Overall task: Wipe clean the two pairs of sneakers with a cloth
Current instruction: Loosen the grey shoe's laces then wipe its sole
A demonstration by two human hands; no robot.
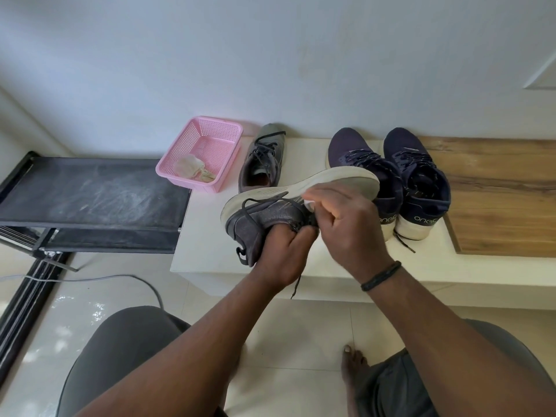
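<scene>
My left hand [285, 254] grips a grey sneaker [264, 218] from below, tilted on its side with the pale sole [340, 182] facing up and away. Against the sneaker's side near the sole, my right hand [346, 218] pinches a small white cloth [310, 204]; most of the cloth is hidden under the fingers. The other grey sneaker [261, 159] stands on the white ledge [210, 236] by the wall. A dark navy pair [391, 176] stands to the right, heels towards me.
A pink plastic basket [207, 136] holding a crumpled beige rag [192, 168] sits at the ledge's left end. A dusty black rack [90, 194] stands to the left. Wood panel [496, 200] lies right of the navy pair. My knees and a bare foot [355, 365] are on the tiled floor.
</scene>
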